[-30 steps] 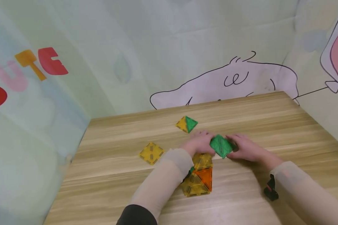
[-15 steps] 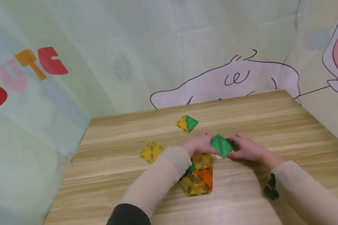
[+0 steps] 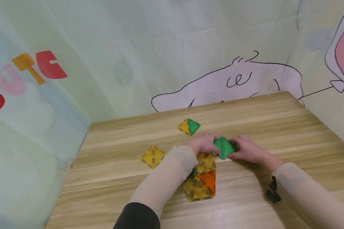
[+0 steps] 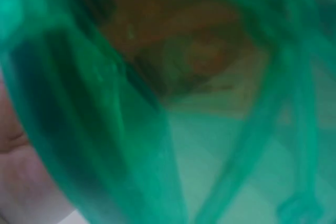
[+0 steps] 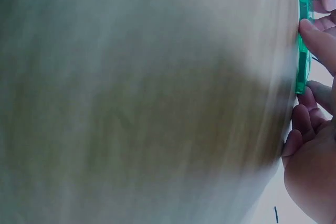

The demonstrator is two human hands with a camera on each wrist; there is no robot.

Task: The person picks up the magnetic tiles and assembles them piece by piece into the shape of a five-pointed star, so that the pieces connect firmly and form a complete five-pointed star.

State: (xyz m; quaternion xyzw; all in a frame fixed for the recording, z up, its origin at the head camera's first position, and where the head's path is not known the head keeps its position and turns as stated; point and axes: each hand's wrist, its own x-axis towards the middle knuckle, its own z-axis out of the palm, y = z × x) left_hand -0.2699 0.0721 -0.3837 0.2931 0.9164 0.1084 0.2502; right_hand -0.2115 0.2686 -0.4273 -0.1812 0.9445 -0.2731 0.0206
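Observation:
Both hands hold a green translucent magnetic tile piece (image 3: 224, 148) between them; in the head view it is diamond-shaped, with a double bar down its middle. My left hand (image 3: 204, 143) pinches its left corner, and my right hand (image 3: 246, 150) pinches its right side. In the right wrist view the green piece (image 5: 303, 45) appears edge-on, with fingers at both ends. Under my left forearm is a cluster of yellow tiles (image 3: 200, 190) and an orange triangle tile (image 3: 207, 182), partly hidden by the sleeve. Blurred green frames (image 4: 121, 124) fill the left wrist view.
A yellow square tile (image 3: 153, 157) lies left of the left forearm. Farther back rests a yellow-and-green diamond of tiles (image 3: 189, 127). The wooden table (image 3: 117, 140) meets a printed curtain (image 3: 126, 63) at its back and left edges.
My left fingers have drawn in against the green piece's left corner, with the thumb over its edge. The piece has barely shifted, and the other tiles stay in place.

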